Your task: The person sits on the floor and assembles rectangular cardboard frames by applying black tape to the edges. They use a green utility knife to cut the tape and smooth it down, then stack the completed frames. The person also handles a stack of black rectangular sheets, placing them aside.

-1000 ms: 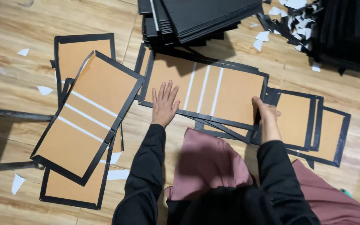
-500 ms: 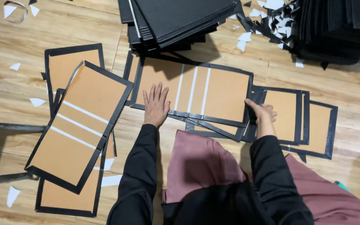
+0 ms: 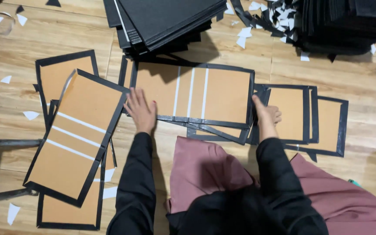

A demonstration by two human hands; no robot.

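Cardboard cover (image 3: 192,93), tan with three white stripes and a black border, lies flat on the wooden floor (image 3: 362,87), its long axis running left to right between the two hands. Left hand (image 3: 141,111) rests at its lower left corner, fingers together and flat. Right hand (image 3: 266,114) grips its right edge (fingers curled, partly hidden). Just beyond the cover sits a stack of black sheets (image 3: 166,19); left of it lies a tilted striped cover (image 3: 77,137).
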